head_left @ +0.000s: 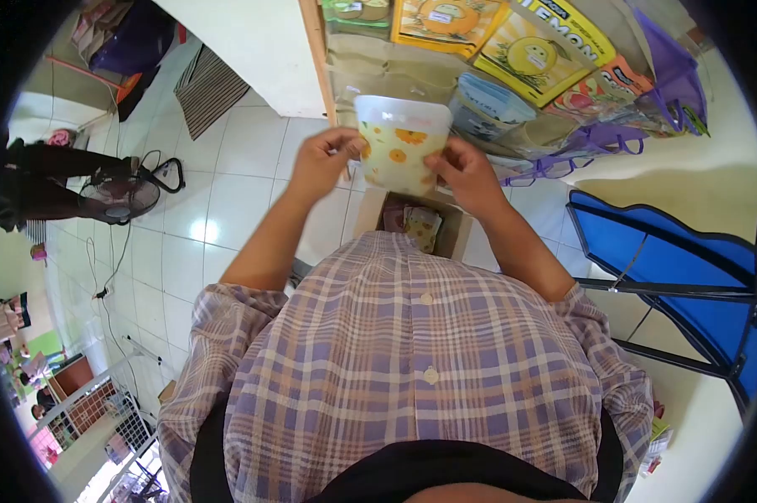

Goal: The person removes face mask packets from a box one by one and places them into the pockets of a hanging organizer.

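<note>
A pale plastic pouch printed with orange and yellow flowers is held up in front of me by both hands. My left hand pinches its left edge between thumb and fingers. On the opposite edge, my right hand grips it the same way. Below the pouch stands an open cardboard box, partly hidden by my shirt. Inside it lie more patterned pouches. Just beyond the pouch hangs a beige pocket organizer filled with packets.
A yellow lemon packet, an orange packet and a light blue packet sit in the organizer's pockets. To the right leans a blue folding frame. A fan with cables stands on the tiled floor at left.
</note>
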The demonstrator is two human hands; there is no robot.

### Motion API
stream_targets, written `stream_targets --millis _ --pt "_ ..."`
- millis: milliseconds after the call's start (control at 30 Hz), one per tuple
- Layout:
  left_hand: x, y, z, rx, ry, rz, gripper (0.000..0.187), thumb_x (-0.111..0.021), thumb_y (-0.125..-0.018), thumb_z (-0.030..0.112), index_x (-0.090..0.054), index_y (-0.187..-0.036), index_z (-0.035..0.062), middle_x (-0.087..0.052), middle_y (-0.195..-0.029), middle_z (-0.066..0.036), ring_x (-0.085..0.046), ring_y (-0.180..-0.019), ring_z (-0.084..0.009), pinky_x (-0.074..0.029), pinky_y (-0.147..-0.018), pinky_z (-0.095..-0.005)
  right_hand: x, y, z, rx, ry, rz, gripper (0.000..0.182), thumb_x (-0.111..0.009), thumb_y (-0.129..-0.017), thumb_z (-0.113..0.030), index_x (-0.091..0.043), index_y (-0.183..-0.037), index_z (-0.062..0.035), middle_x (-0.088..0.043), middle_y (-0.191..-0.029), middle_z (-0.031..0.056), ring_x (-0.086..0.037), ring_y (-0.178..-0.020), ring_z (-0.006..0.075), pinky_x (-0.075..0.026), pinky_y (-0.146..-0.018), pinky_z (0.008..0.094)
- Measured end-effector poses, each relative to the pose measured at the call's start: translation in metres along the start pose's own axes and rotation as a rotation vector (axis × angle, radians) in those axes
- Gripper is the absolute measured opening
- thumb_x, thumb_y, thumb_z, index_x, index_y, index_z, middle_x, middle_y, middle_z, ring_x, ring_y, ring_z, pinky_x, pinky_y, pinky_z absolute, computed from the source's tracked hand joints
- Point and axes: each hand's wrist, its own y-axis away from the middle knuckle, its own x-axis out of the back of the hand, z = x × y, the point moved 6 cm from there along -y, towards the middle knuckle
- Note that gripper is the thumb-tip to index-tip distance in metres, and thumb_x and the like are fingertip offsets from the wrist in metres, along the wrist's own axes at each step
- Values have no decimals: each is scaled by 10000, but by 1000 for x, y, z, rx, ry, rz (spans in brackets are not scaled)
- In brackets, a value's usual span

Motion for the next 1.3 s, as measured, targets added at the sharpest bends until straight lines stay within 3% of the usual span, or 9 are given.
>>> stream_targets --millis 167,267,367,433,533,733,867,1033,1300 --pt "35 -19 8 -23 15 32 155 -607 -907 75 -632 -1038 -3 -676 -859 -66 -636 -756 -113 -508 -631 -236 -33 -39 -43 154 184 31 184 -656 -876 -117 -655 -1025 -10 -673 -834 46 -621 -705 102 -492 -641 247" --pt "50 -26 -4 26 104 97 127 -554 -904 -1 -604 -1009 -49 -669 -931 -117 -664 -859 -181 -571 -754 -292 -46 -58 -55 205 241 -2 197 -653 -882 -125 -656 -1044 -14 -686 -869 43 -623 -726 93 -493 -654 244" --pt "61 -30 -18 12 262 210 145 -550 -899 -21 -594 -1033 -56 -659 -978 -134 -664 -889 -206 -574 -821 -316 -46 -68 -60 292 278 -65 192 -645 -879 -125 -666 -1045 -30 -709 -891 86 -650 -726 155 -500 -675 274" --pt "44 -30 -21 -12 293 229 150 -548 -899 -28 -588 -1040 -60 -654 -994 -142 -659 -907 -212 -569 -848 -324 -32 -56 -63 310 721 -22 191 -637 -860 -103 -670 -1037 -38 -701 -906 146 -665 -767 260 -511 -714 323" --pt "34 -33 -27 -35 348 248 162 -547 -900 -32 -578 -1056 -62 -646 -1024 -150 -650 -943 -219 -560 -880 -332 -24 -58 -59 421 763 21 189 -624 -841 -91 -677 -1016 -43 -679 -895 176 -648 -806 331 -512 -738 362" --pt "22 -49 -52 -74 415 228 189 -543 -905 -33 -554 -1092 -59 -634 -1066 -150 -642 -964 -212 -552 -891 -315 -17 -67 -44 474 753 124 200 -601 -836 -78 -684 -1017 -59 -686 -878 155 -650 -822 339 -508 -738 389" --pt "39 -54 -60 -78 135 230 172 -545 -906 -19 -578 -1073 -41 -658 -1030 -125 -652 -938 -184 -550 -846 -295 -28 -65 -42 461 856 85 197 -600 -825 -85 -693 -998 -71 -682 -899 161 -647 -847 349 -508 -744 406" --pt "52 -47 -28 -164 -515 298 169 -604 -861 58 -639 -1026 41 -700 -919 -99 -673 -846 -219 -528 -748 -320 -52 -69 -26 333 1354 -153 253 -590 -818 -120 -668 -1059 -122 -683 -921 140 -658 -879 322 -518 -769 429" --pt "45 -46 -32 -126 -577 318 158 -640 -840 111 -645 -979 36 -706 -878 -110 -673 -815 -248 -515 -728 -337 -46 -82 -16 360 1444 -195 258 -516 -857 -123 -599 -1101 -101 -682 -910 148 -667 -830 333 -526 -700 458"
